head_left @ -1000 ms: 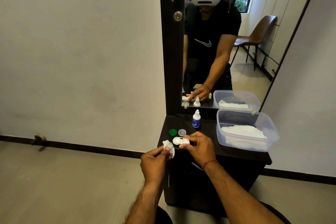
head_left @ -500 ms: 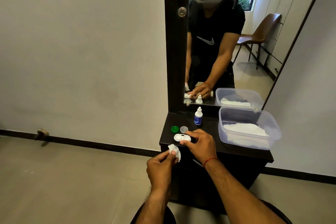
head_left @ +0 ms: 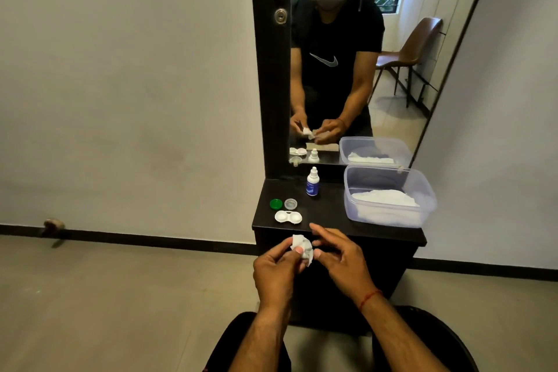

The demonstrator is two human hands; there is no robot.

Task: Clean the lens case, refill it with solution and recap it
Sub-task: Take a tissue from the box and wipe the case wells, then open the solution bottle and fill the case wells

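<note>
The white lens case [head_left: 288,217] lies open on the dark dresser top [head_left: 332,214], uncapped. Its green cap [head_left: 276,204] and clear cap [head_left: 290,204] sit just behind it. A small solution bottle [head_left: 312,182] with a blue label stands upright near the mirror. My left hand [head_left: 276,269] pinches a crumpled white tissue [head_left: 302,246] in front of the dresser edge. My right hand [head_left: 341,257] is beside it, fingers spread, its fingertips touching the tissue.
A clear plastic tub [head_left: 389,196] with white tissues inside stands at the dresser's right. A tall mirror [head_left: 347,69] rises behind the dresser. Grey wall lies to the left, and floor below.
My right hand has let go of the lens case and pulled back to the tissue. Both hands have drawn toward me, off the dresser top. The case stays on the dresser.
</note>
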